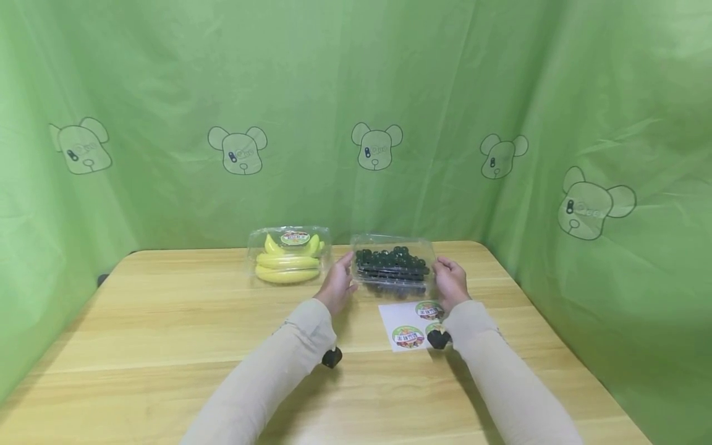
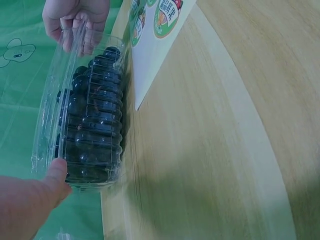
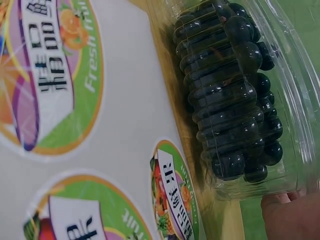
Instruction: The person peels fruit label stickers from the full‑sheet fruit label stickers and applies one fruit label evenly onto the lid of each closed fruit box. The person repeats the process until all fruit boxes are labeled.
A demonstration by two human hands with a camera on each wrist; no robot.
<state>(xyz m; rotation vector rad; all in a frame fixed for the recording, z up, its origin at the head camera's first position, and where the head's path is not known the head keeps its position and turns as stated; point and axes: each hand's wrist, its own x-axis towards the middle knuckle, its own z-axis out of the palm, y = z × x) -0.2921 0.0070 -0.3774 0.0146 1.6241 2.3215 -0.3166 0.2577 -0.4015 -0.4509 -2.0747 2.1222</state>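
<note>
A clear plastic clamshell box of dark grapes point(image 1: 392, 266) stands at the back of the table, between two hands. On its left side the left hand point(image 1: 337, 283) holds the box, its thumb point(image 2: 57, 172) at the near corner. From the opposite end the right hand point(image 1: 452, 279) grips the same box with curled fingers point(image 2: 85, 37). The right wrist view shows the grapes point(image 3: 230, 100) through the ribbed plastic, with part of the right hand point(image 3: 292, 215) at the box's end. I see no label on this box's visible faces.
Left of the grapes stands a closed clear box of bananas point(image 1: 287, 262) with a round fruit label point(image 1: 295, 237) on it. A white sheet point(image 1: 392, 315) with round "Fresh fruit" stickers point(image 1: 408, 337) lies in front of the grape box. Green curtains point(image 1: 311, 80) surround the wooden table point(image 1: 183, 334).
</note>
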